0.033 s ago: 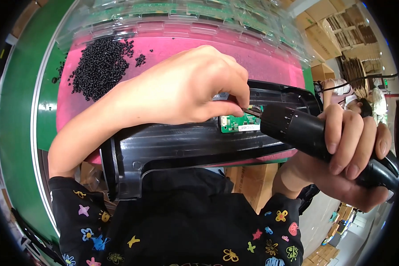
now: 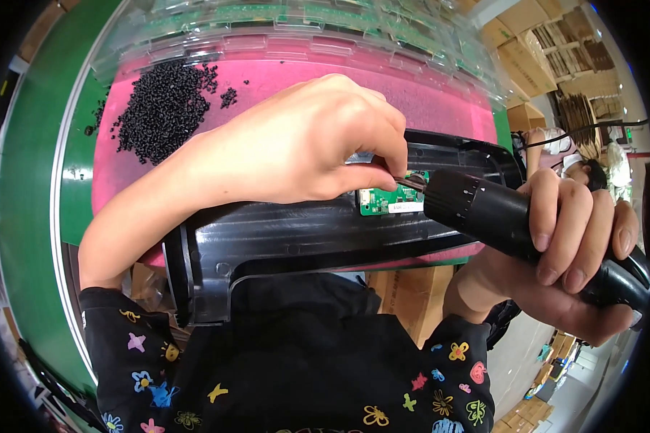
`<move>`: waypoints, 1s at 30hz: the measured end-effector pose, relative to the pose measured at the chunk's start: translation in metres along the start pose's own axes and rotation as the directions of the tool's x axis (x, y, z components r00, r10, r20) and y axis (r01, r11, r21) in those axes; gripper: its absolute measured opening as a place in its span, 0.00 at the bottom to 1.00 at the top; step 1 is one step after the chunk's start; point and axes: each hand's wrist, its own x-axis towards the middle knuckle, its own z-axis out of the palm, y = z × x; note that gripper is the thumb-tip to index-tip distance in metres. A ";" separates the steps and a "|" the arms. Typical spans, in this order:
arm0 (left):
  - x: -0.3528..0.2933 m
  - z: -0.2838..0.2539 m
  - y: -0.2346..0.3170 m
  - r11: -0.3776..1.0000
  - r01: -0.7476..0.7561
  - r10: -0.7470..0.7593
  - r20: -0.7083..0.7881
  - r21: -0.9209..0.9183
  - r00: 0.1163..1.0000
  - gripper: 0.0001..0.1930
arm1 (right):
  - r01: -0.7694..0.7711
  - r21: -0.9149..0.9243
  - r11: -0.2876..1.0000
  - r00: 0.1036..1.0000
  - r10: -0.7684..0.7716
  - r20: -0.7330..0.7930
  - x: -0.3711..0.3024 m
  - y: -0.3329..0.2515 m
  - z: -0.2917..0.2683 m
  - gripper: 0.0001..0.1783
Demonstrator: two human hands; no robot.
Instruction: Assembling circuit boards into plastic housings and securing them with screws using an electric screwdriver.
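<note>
My left hand (image 2: 303,144) reaches over a long black plastic housing (image 2: 282,238) that lies across a pink foam mat (image 2: 440,108). Its thumb and forefinger pinch the thin tip of a black electric screwdriver (image 2: 484,209), right above a small green circuit board (image 2: 383,200) set in the housing. My right hand (image 2: 570,245) is wrapped around the screwdriver's body, which points left toward the board. Whatever sits under the fingertips is hidden.
A heap of small black screws (image 2: 162,108) lies on the mat's far left. Clear plastic trays (image 2: 303,29) stand behind it on a green surface (image 2: 29,180). Cardboard boxes (image 2: 534,50) and another person (image 2: 585,169) are at the right.
</note>
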 end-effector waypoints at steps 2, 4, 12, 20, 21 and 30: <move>0.000 -0.001 0.001 1.000 0.024 -0.024 0.012 0.002 1.000 0.06 | -0.008 0.005 1.000 1.000 0.008 -0.001 0.000 0.001 0.001 0.24; -0.001 -0.001 0.000 0.999 0.047 -0.047 0.023 0.003 0.999 0.06 | -0.024 0.017 1.000 1.000 0.024 -0.003 0.001 0.004 0.003 0.24; -0.007 -0.026 0.021 0.805 0.111 -0.329 0.283 0.583 0.901 0.09 | -0.276 -0.076 0.958 0.929 0.286 0.237 -0.006 0.022 -0.009 0.33; -0.019 -0.023 0.006 0.677 0.047 -0.312 0.229 0.735 0.922 0.04 | -0.293 -0.186 0.938 0.936 0.321 0.144 -0.016 0.032 -0.004 0.33; -0.021 -0.022 0.005 0.676 0.050 -0.315 0.227 0.735 0.921 0.04 | -0.300 -0.195 0.934 0.935 0.328 0.135 -0.017 0.032 -0.003 0.33; -0.023 -0.018 0.009 0.713 0.025 -0.260 0.231 0.701 0.938 0.08 | -0.351 -0.126 0.928 0.909 0.370 0.193 -0.015 0.048 0.001 0.32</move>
